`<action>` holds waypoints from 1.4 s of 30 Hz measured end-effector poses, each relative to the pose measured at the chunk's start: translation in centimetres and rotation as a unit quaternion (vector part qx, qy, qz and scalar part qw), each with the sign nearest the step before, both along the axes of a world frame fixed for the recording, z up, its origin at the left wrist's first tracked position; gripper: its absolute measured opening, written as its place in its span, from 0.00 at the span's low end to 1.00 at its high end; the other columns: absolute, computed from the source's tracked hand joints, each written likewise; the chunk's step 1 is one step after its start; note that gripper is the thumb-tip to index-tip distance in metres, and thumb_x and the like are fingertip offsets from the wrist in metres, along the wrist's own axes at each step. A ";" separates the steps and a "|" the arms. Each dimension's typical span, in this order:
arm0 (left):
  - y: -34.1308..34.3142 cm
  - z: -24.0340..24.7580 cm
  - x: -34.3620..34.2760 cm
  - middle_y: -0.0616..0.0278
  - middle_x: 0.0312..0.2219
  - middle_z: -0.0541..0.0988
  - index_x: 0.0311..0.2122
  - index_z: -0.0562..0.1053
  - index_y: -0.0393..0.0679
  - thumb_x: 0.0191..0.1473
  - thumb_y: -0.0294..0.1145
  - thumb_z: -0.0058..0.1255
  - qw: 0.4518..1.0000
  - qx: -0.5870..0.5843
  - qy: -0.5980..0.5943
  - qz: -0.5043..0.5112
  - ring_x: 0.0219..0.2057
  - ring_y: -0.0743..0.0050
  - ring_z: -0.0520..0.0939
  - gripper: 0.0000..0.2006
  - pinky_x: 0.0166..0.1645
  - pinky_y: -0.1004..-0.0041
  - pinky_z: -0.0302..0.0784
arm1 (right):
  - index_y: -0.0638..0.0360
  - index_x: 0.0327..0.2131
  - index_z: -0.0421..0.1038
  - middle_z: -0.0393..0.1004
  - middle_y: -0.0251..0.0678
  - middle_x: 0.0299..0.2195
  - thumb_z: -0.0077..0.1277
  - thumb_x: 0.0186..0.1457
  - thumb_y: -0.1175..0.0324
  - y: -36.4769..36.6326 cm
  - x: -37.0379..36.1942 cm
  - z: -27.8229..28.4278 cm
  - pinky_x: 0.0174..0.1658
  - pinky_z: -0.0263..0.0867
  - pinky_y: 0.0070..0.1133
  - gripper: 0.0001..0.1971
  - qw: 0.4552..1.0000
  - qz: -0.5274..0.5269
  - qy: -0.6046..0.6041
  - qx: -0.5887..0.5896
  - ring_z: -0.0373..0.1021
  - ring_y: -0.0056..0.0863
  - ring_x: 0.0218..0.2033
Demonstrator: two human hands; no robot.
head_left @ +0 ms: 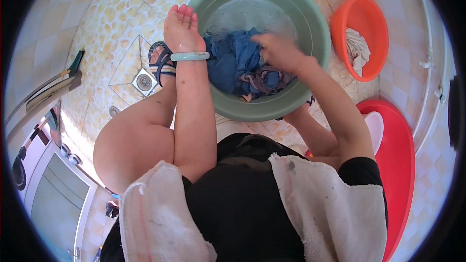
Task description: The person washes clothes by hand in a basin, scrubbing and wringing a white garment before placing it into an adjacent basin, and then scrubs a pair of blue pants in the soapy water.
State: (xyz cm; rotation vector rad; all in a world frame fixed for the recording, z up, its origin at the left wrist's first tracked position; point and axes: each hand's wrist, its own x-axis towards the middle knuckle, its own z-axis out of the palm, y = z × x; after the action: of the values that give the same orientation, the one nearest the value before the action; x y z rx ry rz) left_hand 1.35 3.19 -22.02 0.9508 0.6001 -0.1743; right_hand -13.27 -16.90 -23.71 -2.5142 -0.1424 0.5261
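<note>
A large green basin (318, 43) holds sudsy water (247, 14) and a heap of wet blue cloth (228, 65). A greyish-purple cloth (264, 81) lies bunched at the heap's near right side. My left hand (183, 31) is palm up by the basin's left rim, its fingers loosely extended and nothing in them. A pale green bangle (190, 56) circles that wrist. Over the right part of the cloth heap is my right hand (281, 53), smeared by motion. Whether its fingers grip any cloth does not show.
An orange basin (340, 19) with a whitish cloth (357, 51) stands at the right. Nearer to me on that side is a long red tub (400, 165), with a white rounded item (374, 131) against it. A floor drain (144, 82) lies left of my sandalled foot.
</note>
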 end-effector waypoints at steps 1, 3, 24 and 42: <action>0.1 0.3 0.1 0.53 0.44 0.68 0.52 0.61 0.35 0.58 0.36 0.39 1.000 0.000 0.002 0.001 0.45 0.63 0.70 0.20 0.53 0.65 0.65 | 0.52 0.53 0.61 0.61 0.42 0.53 0.45 0.48 0.73 1.6 -0.1 -0.1 0.53 0.56 0.35 0.25 0.991 0.119 0.007 -0.057 0.58 0.39 0.55; 0.3 1.2 0.3 0.53 0.44 0.69 0.51 0.61 0.35 0.57 0.35 0.39 1.000 -0.011 -0.009 0.011 0.44 0.63 0.71 0.19 0.52 0.65 0.66 | 0.53 0.53 0.61 0.60 0.44 0.53 0.48 0.45 0.72 3.0 -1.1 -2.4 0.53 0.55 0.36 0.27 0.985 0.137 -0.047 -0.096 0.57 0.41 0.55; 0.7 -5.9 -6.4 0.45 0.46 0.71 0.50 0.67 0.40 0.45 0.38 0.51 0.639 0.495 -0.086 -0.582 0.49 0.48 0.71 0.25 0.54 0.61 0.65 | 0.63 0.42 0.70 0.73 0.27 0.36 0.45 0.57 0.65 -1.0 0.7 10.2 0.42 0.63 0.17 0.14 0.822 -0.401 0.124 0.386 0.67 0.16 0.36; 1.7 0.9 -8.2 0.48 0.34 0.78 0.40 0.75 0.41 0.47 0.33 0.53 0.557 0.506 -0.204 -0.626 0.38 0.48 0.77 0.14 0.44 0.63 0.71 | 0.61 0.46 0.66 0.68 0.51 0.44 0.45 0.47 0.69 -2.4 -4.4 3.1 0.51 0.60 0.32 0.20 0.946 -0.319 -0.048 -0.040 0.66 0.47 0.46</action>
State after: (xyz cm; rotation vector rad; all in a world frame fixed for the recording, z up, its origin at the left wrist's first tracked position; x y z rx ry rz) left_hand -6.89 4.86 -21.14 2.3769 -0.6933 -0.9207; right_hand -17.67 -19.28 -20.60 -2.4695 0.6516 0.1426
